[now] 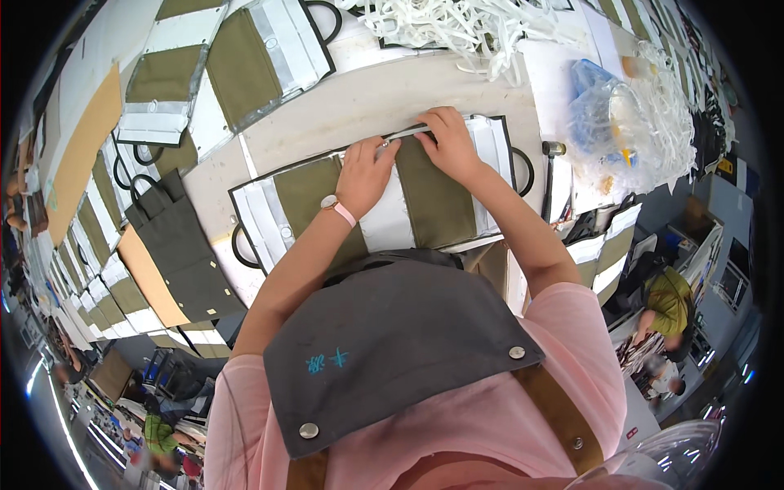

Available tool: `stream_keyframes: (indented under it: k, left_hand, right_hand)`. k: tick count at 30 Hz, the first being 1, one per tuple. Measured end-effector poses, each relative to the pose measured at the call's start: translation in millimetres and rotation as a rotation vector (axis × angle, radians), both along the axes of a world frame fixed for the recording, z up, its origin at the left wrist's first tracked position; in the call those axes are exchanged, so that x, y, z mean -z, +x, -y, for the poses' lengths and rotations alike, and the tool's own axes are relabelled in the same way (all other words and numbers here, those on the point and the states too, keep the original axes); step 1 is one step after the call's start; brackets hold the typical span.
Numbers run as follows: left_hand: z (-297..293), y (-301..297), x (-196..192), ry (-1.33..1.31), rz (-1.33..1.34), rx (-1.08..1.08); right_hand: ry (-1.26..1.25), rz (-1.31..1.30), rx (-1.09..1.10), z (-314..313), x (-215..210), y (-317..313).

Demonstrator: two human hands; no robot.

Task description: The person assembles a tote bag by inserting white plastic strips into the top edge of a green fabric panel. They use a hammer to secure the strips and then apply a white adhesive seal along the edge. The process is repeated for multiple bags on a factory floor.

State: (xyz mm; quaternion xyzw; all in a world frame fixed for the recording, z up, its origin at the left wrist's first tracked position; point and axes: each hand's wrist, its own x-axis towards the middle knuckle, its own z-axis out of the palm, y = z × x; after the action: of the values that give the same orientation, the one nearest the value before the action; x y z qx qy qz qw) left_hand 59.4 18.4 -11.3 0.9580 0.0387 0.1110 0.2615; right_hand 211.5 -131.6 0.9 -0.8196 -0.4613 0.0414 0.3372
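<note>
In front of me lies a flat, unfolded bag body (441,200) with olive green and white sections, dark edging and a black loop handle at each end. Both hands are at its far long edge. My left hand (366,173), wearing a pink-strapped watch (330,202), pinches a thin white strip (407,131) between thumb and fingers. A little to the right, my right hand (449,147) is closed at the edge, thumb on the near side and fingers beyond, by the strip's other end. The fingertips partly hide the strip.
Similar olive and white bag bodies (243,69) lie at the far left, near a dark bag (181,249). Loose white strips (457,28) are heaped at the back. A hammer (552,171) lies right of the work, before a clear plastic bag (608,122). Other people work farther off.
</note>
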Motion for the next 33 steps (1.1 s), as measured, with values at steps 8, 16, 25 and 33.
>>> stream_keyframes:
  k: [8, 16, 25, 33]
  left_hand:
    - [4.1, -1.1, -0.6, 0.114, -0.018, 0.023]
    - [3.8, 0.4, -0.6, 0.114, -0.039, 0.035]
    - [5.6, 1.5, 0.3, 0.147, -0.061, 0.034]
    - [5.5, 2.0, -0.3, 0.150, -0.067, 0.034]
  right_hand:
    - [-0.064, 0.029, -0.022, -0.2, 2.9, -0.3]
    - [-0.082, 0.017, -0.026, -4.5, 7.4, 6.8]
    - [-0.212, -0.021, -0.124, -16.4, -4.0, 12.1]
    - [-0.408, -0.035, -0.214, -33.6, -2.8, 16.6]
